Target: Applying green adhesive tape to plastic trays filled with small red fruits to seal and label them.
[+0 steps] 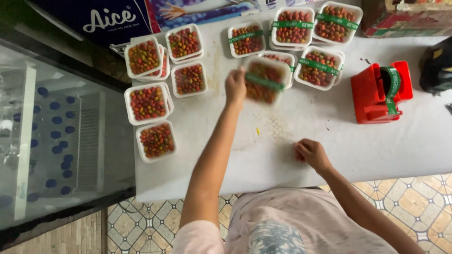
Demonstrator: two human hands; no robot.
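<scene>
My left hand (235, 85) grips a white tray of small red and green fruits (265, 80) with a green band of tape across it, held blurred just above the white table (301, 131). My right hand (309, 153) rests on the table near the front edge, fingers curled shut, with nothing visible in it. Behind the held tray sit several taped trays (293, 27). To the left lie several trays without tape (148, 103).
A red tape dispenser (376, 91) with a green tape roll stands at the right of the table. A dark object (435, 66) is at the far right edge. A glass-topped freezer (56, 136) borders the table's left side. Patterned floor tiles show below.
</scene>
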